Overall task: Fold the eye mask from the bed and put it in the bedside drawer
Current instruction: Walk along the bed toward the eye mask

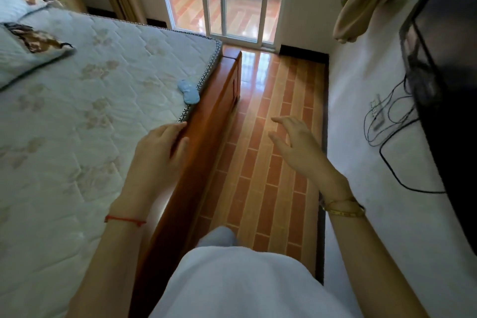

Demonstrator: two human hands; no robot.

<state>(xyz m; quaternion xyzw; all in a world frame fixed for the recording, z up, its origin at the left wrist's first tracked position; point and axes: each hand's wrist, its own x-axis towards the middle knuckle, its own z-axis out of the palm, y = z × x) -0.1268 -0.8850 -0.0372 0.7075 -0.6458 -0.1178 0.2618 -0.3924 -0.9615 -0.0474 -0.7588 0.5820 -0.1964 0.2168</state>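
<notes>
A light blue eye mask (188, 93) lies flat on the white quilted mattress (103, 90), right at its edge beside the wooden bed frame (206, 121). My left hand (160, 147) hovers over that same edge, a short way nearer to me than the mask, fingers loosely curled and holding nothing. Over the tiled floor, my right hand (296, 144) is raised with its fingers spread and nothing in it. No bedside drawer is in view.
A narrow aisle of brown tiled floor (273, 137) runs between the bed and a white wall (374, 100) toward a sliding glass door (232, 0). A dark screen (449, 64) with hanging cables is on the wall at right. Pillows (28, 54) lie at the far left.
</notes>
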